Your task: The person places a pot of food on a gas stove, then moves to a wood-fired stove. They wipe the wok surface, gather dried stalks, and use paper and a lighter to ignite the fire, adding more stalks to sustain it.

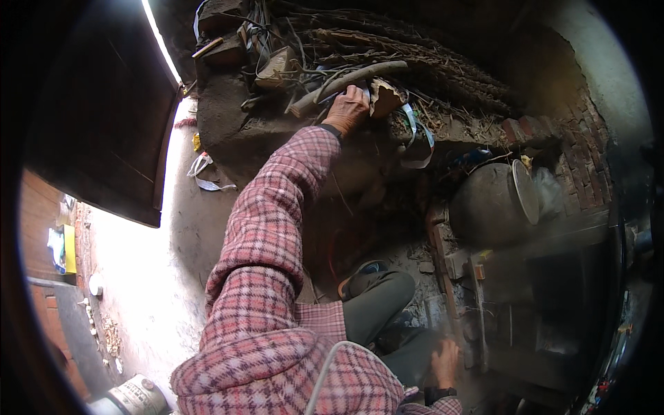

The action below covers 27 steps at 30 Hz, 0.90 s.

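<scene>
My left hand (350,109) reaches out to a ledge of firewood, its fingers curled beside a thick curved branch (363,75). Pale material shows at its fingertips, but whether it is gripped is hidden. Just right of the hand is a broken, hollow-looking piece of wood or bark (385,98). Thin dry sticks (415,57) lie piled behind. A cut wood block (275,67) sits to the left. Near my bent knee, my right hand (445,360) appears empty with loosely spread fingers, slightly blurred.
A pale strap (415,129) hangs from the ledge. To the right stand a large rounded vessel (482,202) with a disc-shaped lid (525,192) and a low brick structure (441,259). A dark door panel (104,104) stands left. A white strip (205,174) lies on the floor.
</scene>
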### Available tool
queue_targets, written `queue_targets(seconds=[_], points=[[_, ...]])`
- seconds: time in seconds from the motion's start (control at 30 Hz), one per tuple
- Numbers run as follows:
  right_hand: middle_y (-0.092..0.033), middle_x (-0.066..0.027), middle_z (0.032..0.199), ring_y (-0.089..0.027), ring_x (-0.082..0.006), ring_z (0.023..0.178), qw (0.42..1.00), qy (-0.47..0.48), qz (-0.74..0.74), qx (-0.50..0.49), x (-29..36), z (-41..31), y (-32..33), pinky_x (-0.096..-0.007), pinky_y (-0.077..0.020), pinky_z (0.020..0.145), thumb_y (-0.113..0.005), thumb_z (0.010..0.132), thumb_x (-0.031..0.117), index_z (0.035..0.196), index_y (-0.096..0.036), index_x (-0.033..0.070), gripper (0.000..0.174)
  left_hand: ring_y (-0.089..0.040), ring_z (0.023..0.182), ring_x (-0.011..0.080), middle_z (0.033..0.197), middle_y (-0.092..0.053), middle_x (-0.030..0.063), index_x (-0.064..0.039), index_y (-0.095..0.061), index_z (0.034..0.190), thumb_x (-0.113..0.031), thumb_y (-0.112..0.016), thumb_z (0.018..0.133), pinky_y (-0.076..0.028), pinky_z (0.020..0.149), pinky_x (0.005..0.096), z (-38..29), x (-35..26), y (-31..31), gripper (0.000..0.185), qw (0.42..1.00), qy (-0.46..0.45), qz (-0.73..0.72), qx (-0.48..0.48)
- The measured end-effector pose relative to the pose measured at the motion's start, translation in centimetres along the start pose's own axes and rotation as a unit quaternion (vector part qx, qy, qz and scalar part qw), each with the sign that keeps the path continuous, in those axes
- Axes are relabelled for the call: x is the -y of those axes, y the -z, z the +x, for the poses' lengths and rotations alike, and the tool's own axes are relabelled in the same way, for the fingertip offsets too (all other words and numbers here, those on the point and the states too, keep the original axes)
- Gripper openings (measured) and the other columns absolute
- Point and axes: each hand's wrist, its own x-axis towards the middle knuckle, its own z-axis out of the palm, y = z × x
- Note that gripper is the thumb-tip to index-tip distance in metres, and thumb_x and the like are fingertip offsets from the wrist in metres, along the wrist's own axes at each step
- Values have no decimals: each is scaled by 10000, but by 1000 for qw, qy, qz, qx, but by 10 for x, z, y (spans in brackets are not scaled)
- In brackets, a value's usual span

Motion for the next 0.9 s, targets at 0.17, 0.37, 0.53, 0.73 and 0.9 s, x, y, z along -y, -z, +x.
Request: queue_targets(seconds=[0.17,0.37,0.53,0.73,0.9], points=[[-479,-149,1072,-444,-350,1044,1000,-11,-1,-14,-1,3,0,-421,-372,915,-610,698,44,971,-552,52,279,-593,814,238,799,-605,104,-60,-614,746,-111,-518,751,-503,593,342,18,14,5,109,993,55,25,99],[-471,-140,1042,-436,-344,1035,999,-5,16,-43,-3,5,-4,-421,-363,913,-604,709,51,942,-546,55,240,-598,873,292,872,-613,163,-36,-570,865,-106,-469,814,-502,671,386,15,24,23,133,986,37,-82,141],[-467,-143,1034,-429,-341,1032,997,-7,29,-64,-3,-1,-8,-420,-358,914,-597,711,39,932,-545,54,228,-590,812,282,817,-610,141,-21,-536,854,-137,-525,776,-499,655,368,7,20,33,140,990,-7,-62,127],[-468,-143,1028,-431,-340,1023,997,-33,28,-64,-7,-4,-6,-418,-362,909,-598,706,35,920,-544,53,222,-605,729,241,754,-617,122,-21,-595,791,-113,-520,773,-511,578,353,15,11,11,120,995,17,34,94],[-468,-142,1018,-432,-338,1018,996,-31,39,-75,-6,3,-6,-417,-363,907,-601,699,35,921,-544,53,230,-630,764,331,787,-640,169,-43,-616,809,-203,-546,778,-506,646,410,31,31,19,178,982,144,-59,110]])
